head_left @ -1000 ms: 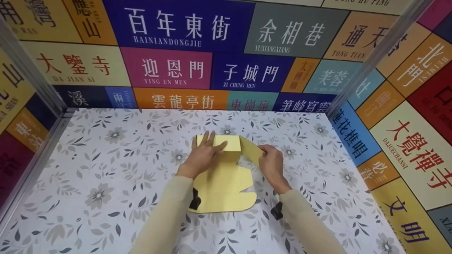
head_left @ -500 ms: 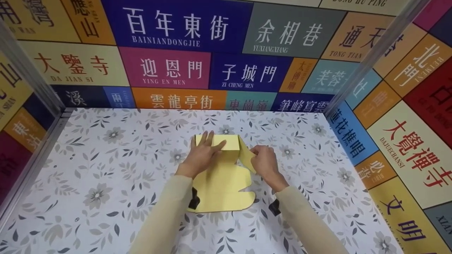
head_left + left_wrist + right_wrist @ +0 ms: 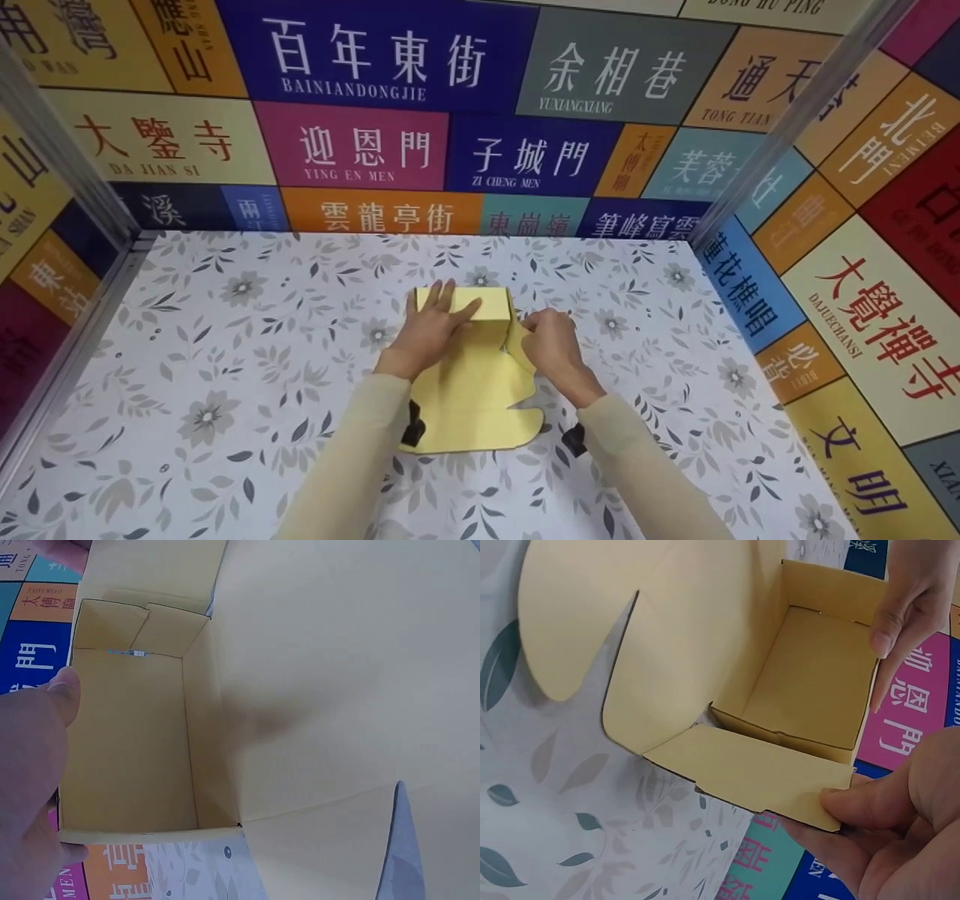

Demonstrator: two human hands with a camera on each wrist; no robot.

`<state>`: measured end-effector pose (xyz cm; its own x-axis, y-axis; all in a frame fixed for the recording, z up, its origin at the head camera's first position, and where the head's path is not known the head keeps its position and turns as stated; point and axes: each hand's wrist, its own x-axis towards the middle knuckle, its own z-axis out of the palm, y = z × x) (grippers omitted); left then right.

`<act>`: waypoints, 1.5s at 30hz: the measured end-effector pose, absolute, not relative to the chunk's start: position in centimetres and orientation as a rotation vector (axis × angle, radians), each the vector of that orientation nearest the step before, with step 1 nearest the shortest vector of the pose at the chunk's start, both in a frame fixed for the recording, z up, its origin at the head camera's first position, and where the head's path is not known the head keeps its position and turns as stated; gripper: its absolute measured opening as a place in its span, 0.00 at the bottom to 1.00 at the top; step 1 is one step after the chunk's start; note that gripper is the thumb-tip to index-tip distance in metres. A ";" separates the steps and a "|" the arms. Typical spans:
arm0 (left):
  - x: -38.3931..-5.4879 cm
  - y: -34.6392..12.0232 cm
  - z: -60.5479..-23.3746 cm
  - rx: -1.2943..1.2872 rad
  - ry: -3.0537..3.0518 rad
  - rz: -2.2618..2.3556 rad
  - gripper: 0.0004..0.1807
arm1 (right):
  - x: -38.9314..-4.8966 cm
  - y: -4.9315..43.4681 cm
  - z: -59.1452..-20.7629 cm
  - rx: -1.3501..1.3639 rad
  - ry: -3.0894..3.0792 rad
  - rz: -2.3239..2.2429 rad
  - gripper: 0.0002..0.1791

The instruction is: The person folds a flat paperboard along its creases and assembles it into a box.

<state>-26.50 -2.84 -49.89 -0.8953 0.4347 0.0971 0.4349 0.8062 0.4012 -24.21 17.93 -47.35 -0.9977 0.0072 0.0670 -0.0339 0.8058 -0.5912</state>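
A yellow cardboard box (image 3: 491, 304), partly folded, sits on the table with its lid panel (image 3: 465, 382) spread toward me. Across the box's upward-facing panel lies my left hand (image 3: 427, 330), its fingers spread and fairly straight. Bare inner walls (image 3: 131, 735) show in the left wrist view, where the thumb touches the rim. My right hand (image 3: 555, 345) pinches the side flap (image 3: 742, 769) near its end, between thumb and fingers. That flap angles out from the box's right end, beside the inner tabs.
A floral-patterned white tabletop (image 3: 210, 420) surrounds the box. Behind it stands a wall of coloured signs (image 3: 360, 142), with a clear edge strip (image 3: 795, 112) at the right corner. A black object (image 3: 412, 424) shows beside the left sleeve.
My right hand has moved left, swinging the side flap inward toward the box and the lid panel. The left hand has stayed on the box.
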 end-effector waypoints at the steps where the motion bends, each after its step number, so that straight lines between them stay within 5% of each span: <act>1: -26.5 -2.8 -49.9 -0.716 -2.989 -0.669 0.25 | -24.2 17.8 -47.4 0.020 -2.926 0.961 0.18; 12: -26.4 -2.9 -50.0 -0.716 -2.961 -0.654 0.24 | -23.6 16.2 -47.3 0.066 -2.994 0.779 0.19; 19: -26.2 -2.7 -49.8 -0.739 -2.943 -0.591 0.25 | -23.3 16.0 -47.2 0.141 -3.073 0.660 0.02; 25: -26.4 -2.7 -49.9 -0.718 -2.954 -0.547 0.28 | -23.6 16.4 -47.2 0.253 -3.026 0.703 0.12; 45: -26.7 -2.7 -49.7 -0.714 -3.002 -0.583 0.36 | -24.3 16.9 -48.9 0.288 -2.878 0.840 0.21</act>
